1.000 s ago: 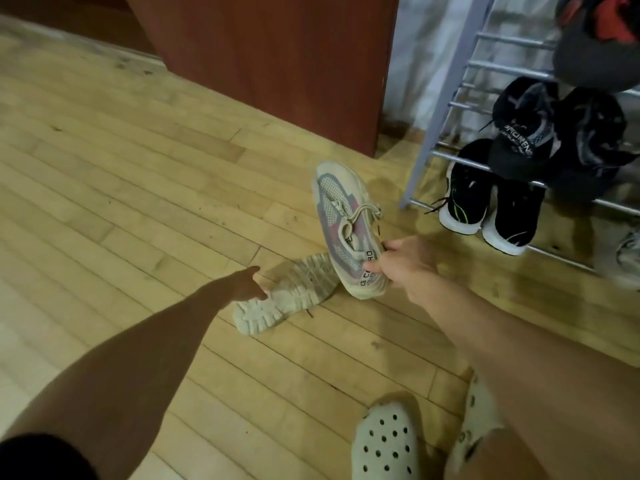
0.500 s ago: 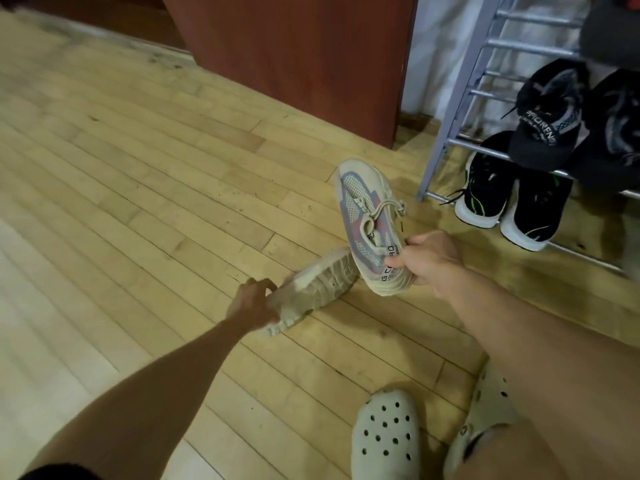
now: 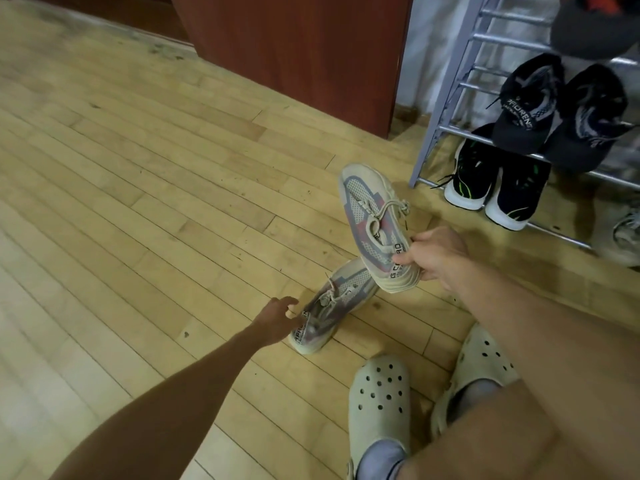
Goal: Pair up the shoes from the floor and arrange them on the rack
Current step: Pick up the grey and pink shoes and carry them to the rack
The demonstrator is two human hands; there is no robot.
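Observation:
My right hand point(image 3: 434, 256) grips the heel of a beige sneaker point(image 3: 369, 220) with pink and blue mesh, holding it raised above the floor, toe pointing away. Its matching sneaker point(image 3: 330, 304) stands upright on the wooden floor just below, its toe hidden under the raised one. My left hand point(image 3: 277, 317) is at that shoe's heel collar, fingers curled and pinching it. The grey metal shoe rack point(image 3: 446, 109) stands at the right.
A black pair with green marks point(image 3: 476, 174) sits on the rack's lowest tier, and a dark pair point(image 3: 528, 105) on the tier above. A red-brown cabinet point(image 3: 304, 46) stands behind. My feet in beige clogs point(image 3: 379, 393) are at the bottom right.
The floor sneaker lay sole-up; my left hand took hold of it and turned it upright. My right hand kept the other sneaker raised.

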